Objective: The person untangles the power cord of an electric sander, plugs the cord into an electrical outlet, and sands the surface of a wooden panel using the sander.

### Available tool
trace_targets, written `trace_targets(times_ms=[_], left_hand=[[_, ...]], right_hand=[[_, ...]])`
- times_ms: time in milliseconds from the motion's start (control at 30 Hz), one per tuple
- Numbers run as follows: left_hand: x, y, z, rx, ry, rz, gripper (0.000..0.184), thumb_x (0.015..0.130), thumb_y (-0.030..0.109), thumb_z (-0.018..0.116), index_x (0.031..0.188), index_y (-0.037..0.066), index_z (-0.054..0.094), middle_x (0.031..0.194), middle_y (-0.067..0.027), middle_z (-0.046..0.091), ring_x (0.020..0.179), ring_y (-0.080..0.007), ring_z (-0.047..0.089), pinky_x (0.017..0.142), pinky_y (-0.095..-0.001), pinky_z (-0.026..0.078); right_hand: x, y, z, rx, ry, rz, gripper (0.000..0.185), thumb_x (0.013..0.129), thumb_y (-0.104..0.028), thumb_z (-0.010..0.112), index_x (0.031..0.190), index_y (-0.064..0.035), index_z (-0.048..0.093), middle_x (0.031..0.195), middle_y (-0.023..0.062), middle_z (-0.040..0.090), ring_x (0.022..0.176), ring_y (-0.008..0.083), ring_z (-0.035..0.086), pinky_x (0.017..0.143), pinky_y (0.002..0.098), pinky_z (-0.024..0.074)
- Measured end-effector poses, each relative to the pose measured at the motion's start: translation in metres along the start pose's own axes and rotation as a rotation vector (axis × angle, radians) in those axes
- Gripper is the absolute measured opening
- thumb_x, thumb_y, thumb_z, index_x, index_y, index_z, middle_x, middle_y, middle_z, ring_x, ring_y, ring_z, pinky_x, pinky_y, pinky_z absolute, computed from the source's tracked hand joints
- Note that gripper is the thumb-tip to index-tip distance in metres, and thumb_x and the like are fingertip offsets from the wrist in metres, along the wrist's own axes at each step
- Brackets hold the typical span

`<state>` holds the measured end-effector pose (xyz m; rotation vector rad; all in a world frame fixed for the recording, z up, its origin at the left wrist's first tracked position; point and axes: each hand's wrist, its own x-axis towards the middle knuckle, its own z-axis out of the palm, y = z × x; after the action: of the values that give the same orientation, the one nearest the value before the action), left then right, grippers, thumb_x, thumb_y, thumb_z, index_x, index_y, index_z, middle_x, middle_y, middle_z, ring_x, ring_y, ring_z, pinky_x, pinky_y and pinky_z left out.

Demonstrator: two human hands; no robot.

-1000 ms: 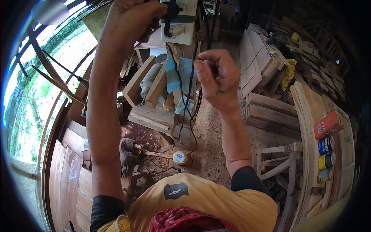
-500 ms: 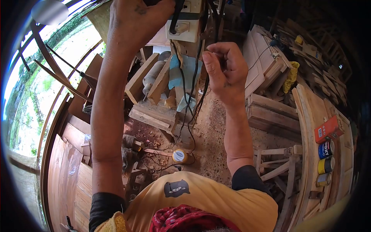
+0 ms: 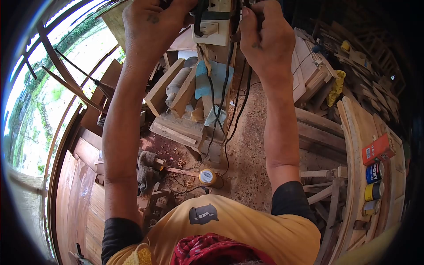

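At the top edge, a white electrical outlet box [image 3: 212,34] is fixed to a wooden post, with a dark band across it. A black plug [image 3: 201,17] with a bent cord sits at its left side. My left hand [image 3: 157,26] is left of the box, fingers curled around something dark that the frame edge cuts off. Right of the box, my right hand [image 3: 269,42] has its thumb and fingers pinched together on a black cord. Other black cords [image 3: 228,73] hang down past blue paper [image 3: 207,81] on the post.
A grey cylindrical tool [image 3: 176,84] lies between wooden boards below the outlet. A yellow-and-white round object [image 3: 207,176] is on the floor among cords. Cans [image 3: 374,191] and a red box [image 3: 377,150] rest on wood panels at right. Stacked planks [image 3: 320,128] stand nearby.
My right hand has moved up, from below right of the outlet box to beside it, and now pinches a cord. The hanging cords have shifted. My left hand stays nearly in place.
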<state>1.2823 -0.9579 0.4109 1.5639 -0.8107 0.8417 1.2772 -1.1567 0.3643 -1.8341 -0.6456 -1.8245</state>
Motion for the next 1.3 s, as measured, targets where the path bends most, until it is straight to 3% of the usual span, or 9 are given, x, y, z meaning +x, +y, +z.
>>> trace_targets(times_ms=[100, 267, 467, 567, 800, 867, 1033, 1200, 1300], left_hand=[[-0.007, -0.002, 0.010, -0.086, 0.094, 0.009, 0.014, 0.096, 0.008, 0.066, 0.082, 0.004, 0.065, 0.070, 0.0000, 0.064, 0.058, -0.0051, 0.055, 0.052, -0.0230, 0.043], [-0.006, -0.010, 0.016, -0.226, 0.171, -0.082, 0.017, 0.097, 0.009, 0.066, 0.080, 0.006, 0.063, 0.068, 0.0021, 0.061, 0.056, -0.0044, 0.053, 0.050, -0.0231, 0.042], [0.004, -0.004, 0.011, 0.192, 0.144, 0.161, 0.013, 0.093, 0.005, 0.062, 0.081, 0.004, 0.061, 0.067, 0.0047, 0.059, 0.058, -0.0043, 0.050, 0.051, -0.0233, 0.038], [0.006, -0.002, 0.008, 0.161, 0.108, 0.072, 0.008, 0.091, 0.003, 0.061, 0.083, 0.003, 0.063, 0.070, 0.0054, 0.058, 0.062, -0.0051, 0.052, 0.054, -0.0228, 0.039], [0.018, -0.004, -0.012, 0.110, -0.227, 0.289, 0.003, 0.090, -0.003, 0.064, 0.090, -0.001, 0.065, 0.077, 0.0014, 0.060, 0.064, -0.0066, 0.055, 0.057, -0.0249, 0.045], [0.033, -0.001, -0.032, 0.130, -0.416, 0.333, 0.004, 0.089, -0.005, 0.065, 0.091, -0.001, 0.065, 0.076, -0.0003, 0.059, 0.064, -0.0071, 0.056, 0.058, -0.0259, 0.046], [0.016, -0.003, -0.029, 0.371, -0.217, 0.443, 0.009, 0.090, -0.001, 0.066, 0.083, 0.000, 0.060, 0.067, -0.0005, 0.054, 0.061, -0.0073, 0.052, 0.053, -0.0262, 0.040], [-0.001, 0.006, -0.002, 0.133, -0.047, 0.284, 0.007, 0.094, 0.003, 0.064, 0.088, 0.003, 0.062, 0.071, 0.0023, 0.060, 0.060, -0.0042, 0.052, 0.052, -0.0237, 0.041], [-0.006, 0.006, 0.011, -0.066, 0.022, 0.193, 0.006, 0.097, 0.005, 0.064, 0.091, 0.002, 0.063, 0.075, 0.0016, 0.063, 0.060, -0.0030, 0.054, 0.052, -0.0211, 0.043]], right_hand=[[0.028, -0.006, -0.005, -0.034, 0.028, -0.083, 0.011, 0.093, -0.005, 0.063, 0.092, -0.0034, 0.053, 0.072, 0.0259, 0.056, 0.072, 0.0494, 0.062, 0.060, 0.0513, 0.0487], [0.039, 0.000, 0.002, 0.002, 0.066, -0.298, 0.020, 0.091, -0.007, 0.070, 0.098, -0.0025, 0.051, 0.076, 0.0223, 0.059, 0.073, 0.0465, 0.063, 0.063, 0.0501, 0.0489], [0.032, -0.021, 0.004, -0.059, -0.170, -0.057, 0.044, 0.080, -0.017, 0.085, 0.103, -0.0028, 0.051, 0.083, 0.0206, 0.064, 0.079, 0.0451, 0.067, 0.068, 0.0495, 0.0519], [0.036, -0.023, 0.006, -0.093, -0.175, -0.054, 0.050, 0.076, -0.019, 0.089, 0.105, -0.0028, 0.051, 0.085, 0.0202, 0.065, 0.082, 0.0441, 0.068, 0.069, 0.0485, 0.0531], [0.035, -0.029, 0.008, -0.040, -0.159, -0.099, 0.050, 0.076, -0.019, 0.090, 0.106, -0.0025, 0.053, 0.081, 0.0204, 0.064, 0.080, 0.0431, 0.069, 0.067, 0.0465, 0.0529], [0.033, -0.033, 0.004, 0.052, -0.177, -0.011, 0.042, 0.082, -0.020, 0.087, 0.101, -0.0018, 0.055, 0.076, 0.0171, 0.061, 0.072, 0.0358, 0.067, 0.064, 0.0420, 0.0510], [0.023, -0.005, 0.008, 0.402, -0.130, 0.030, 0.032, 0.103, -0.027, 0.068, 0.089, -0.0010, 0.058, 0.069, 0.0004, 0.052, 0.064, 0.0065, 0.047, 0.055, 0.0276, 0.0402], [0.039, -0.018, -0.005, 0.652, -0.222, 0.385, 0.034, 0.104, -0.030, 0.068, 0.087, -0.0019, 0.059, 0.069, -0.0014, 0.054, 0.062, 0.0045, 0.047, 0.053, 0.0258, 0.0382], [0.051, -0.015, -0.003, 0.606, -0.214, 0.302, 0.036, 0.104, -0.031, 0.067, 0.086, -0.0013, 0.060, 0.069, -0.0011, 0.054, 0.062, 0.0051, 0.047, 0.053, 0.0266, 0.0379]])
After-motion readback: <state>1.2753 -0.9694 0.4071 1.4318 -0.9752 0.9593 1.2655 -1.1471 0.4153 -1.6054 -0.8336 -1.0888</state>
